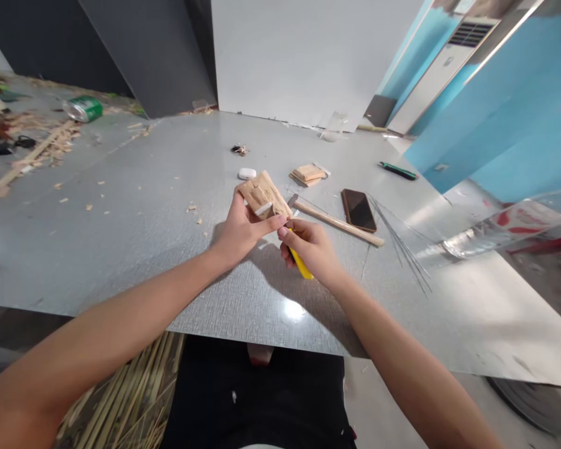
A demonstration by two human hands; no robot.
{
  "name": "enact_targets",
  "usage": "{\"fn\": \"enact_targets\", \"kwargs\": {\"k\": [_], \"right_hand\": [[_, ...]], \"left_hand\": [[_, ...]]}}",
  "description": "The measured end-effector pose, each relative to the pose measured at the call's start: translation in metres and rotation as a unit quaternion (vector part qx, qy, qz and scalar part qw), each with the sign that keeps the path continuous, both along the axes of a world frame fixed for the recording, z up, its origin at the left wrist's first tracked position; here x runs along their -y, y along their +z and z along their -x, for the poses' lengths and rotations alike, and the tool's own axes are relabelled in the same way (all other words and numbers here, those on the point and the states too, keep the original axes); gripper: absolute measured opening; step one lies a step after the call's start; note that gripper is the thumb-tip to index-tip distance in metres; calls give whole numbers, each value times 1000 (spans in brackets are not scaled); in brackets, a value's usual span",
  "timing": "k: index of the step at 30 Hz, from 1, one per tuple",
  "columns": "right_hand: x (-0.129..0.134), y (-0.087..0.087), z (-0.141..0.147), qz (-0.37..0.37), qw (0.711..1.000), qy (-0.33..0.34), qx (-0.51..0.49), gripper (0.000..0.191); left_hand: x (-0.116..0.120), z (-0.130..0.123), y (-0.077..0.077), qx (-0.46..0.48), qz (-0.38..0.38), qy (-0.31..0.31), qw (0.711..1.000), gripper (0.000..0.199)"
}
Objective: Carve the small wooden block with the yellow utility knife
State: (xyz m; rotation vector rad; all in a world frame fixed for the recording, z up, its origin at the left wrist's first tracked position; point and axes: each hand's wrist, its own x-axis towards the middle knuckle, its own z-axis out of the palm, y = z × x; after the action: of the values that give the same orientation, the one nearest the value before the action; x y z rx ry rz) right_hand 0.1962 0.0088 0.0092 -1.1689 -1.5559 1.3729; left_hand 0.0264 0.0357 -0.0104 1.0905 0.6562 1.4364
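Note:
My left hand (pixel 243 227) grips a pale carved wooden piece (pixel 264 192) above the grey table, with its thumb reaching along the near edge. A small whitish strip lies across the wood's face. My right hand (pixel 308 244) is closed on a yellow-handled cutter (pixel 301 263), whose front end meets the near corner of the wood; the blade is mostly hidden by the fingers. Just beyond my right hand is a hammer (pixel 336 222) with a wooden handle. Behind it sits a second wooden piece (pixel 307 174).
A phone (pixel 359 210), thin metal wires (pixel 402 249) and a green-black cutter (pixel 399 171) are on the right, near a plastic bottle (pixel 509 223). A white case (pixel 247 174) lies behind the wood. Shavings and a green can (pixel 83 108) are at the far left.

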Motion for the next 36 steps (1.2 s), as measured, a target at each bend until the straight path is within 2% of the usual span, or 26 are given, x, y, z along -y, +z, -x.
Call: {"fn": "enact_targets", "kwargs": {"k": [3,9,15,19,25,29,36], "right_hand": [[3,4,1,57,997,14,-56,51],[3,0,2,90,986,42,-135,51],[3,-5,2,113,979,24,-170,44],[3,-5,2,128,975,27,-177,34],[4,-3,2,138,971,43,-193,32],[5,-2,3,155,965,45,-208,27],[7,0,5,184,960,30,-210,21]], "left_hand": [[2,2,3,-5,-14,-20,1000,78],[2,5,4,-23,-31,-40,998,76],[3,3,5,-1,-5,-11,1000,111],[4,4,7,1,-6,-8,1000,119],[2,5,6,-7,-22,-18,1000,110],[4,4,5,-9,-24,-31,999,113],[6,2,5,-18,-29,0,999,109]]}}
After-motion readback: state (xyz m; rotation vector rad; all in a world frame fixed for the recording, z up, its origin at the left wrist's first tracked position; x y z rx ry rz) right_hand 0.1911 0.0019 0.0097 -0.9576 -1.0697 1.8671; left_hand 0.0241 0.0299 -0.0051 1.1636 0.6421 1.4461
